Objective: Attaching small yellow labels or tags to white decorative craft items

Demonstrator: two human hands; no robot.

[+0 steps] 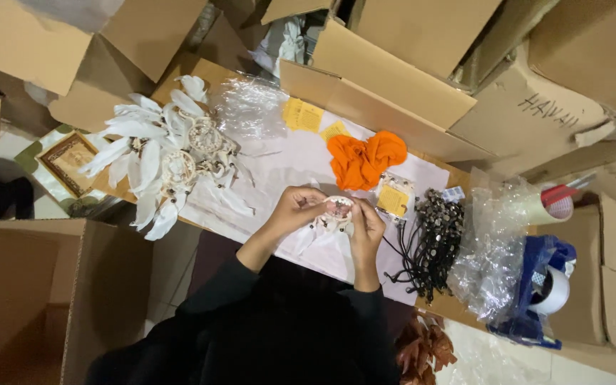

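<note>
Both hands, left hand [293,207] and right hand [366,227], pinch a small white dreamcatcher [337,209]

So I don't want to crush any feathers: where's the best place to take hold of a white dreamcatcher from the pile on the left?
Probably by a round hoop, pinched at its rim from above. In the pile of white dreamcatchers the hoops lie flat and face up, with feathers fanning outward, so coming straight down should clear them.

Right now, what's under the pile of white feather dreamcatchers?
The pile of white feather dreamcatchers lies on a flattened brown cardboard sheet and overlaps the edge of a white paper sheet. Whatever sits directly beneath the feathers is covered.
</note>
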